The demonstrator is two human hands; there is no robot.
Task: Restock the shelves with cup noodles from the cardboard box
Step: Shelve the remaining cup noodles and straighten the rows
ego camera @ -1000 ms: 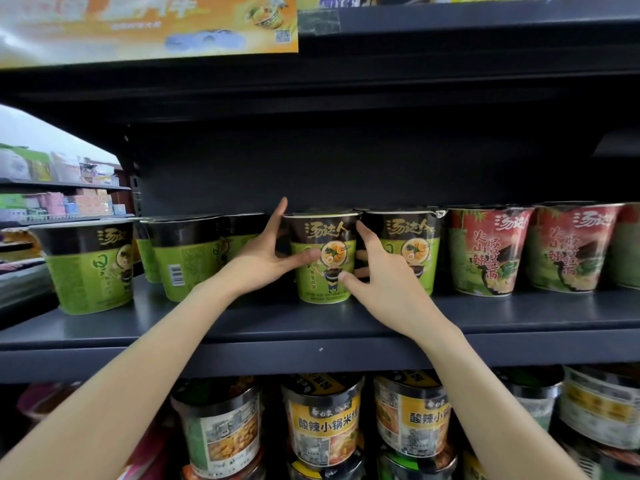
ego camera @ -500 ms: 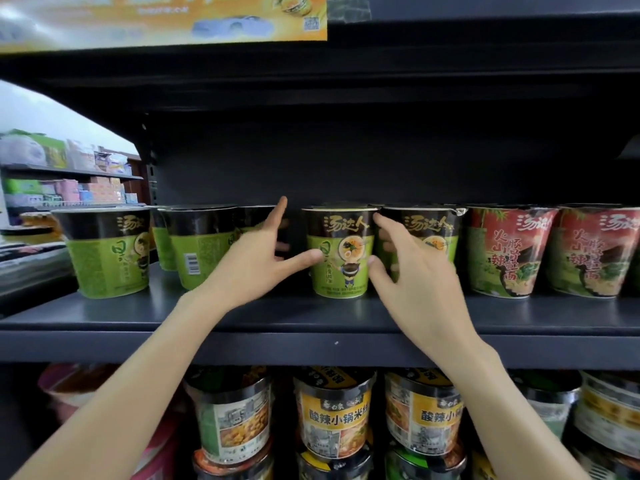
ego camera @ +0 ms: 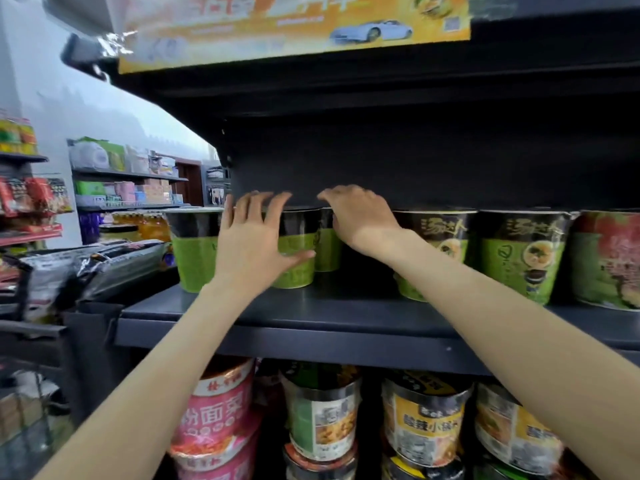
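Even, soft indoor light from the left and above. The shelf bay's back wall (ego camera: 433,161) lies in deep shadow. Motion blur smears the orange banner (ego camera: 294,26) and the cup labels. Glare streaks the foil packs (ego camera: 104,265) at left. Wide-angle distortion bends the shelf edges towards the corners.
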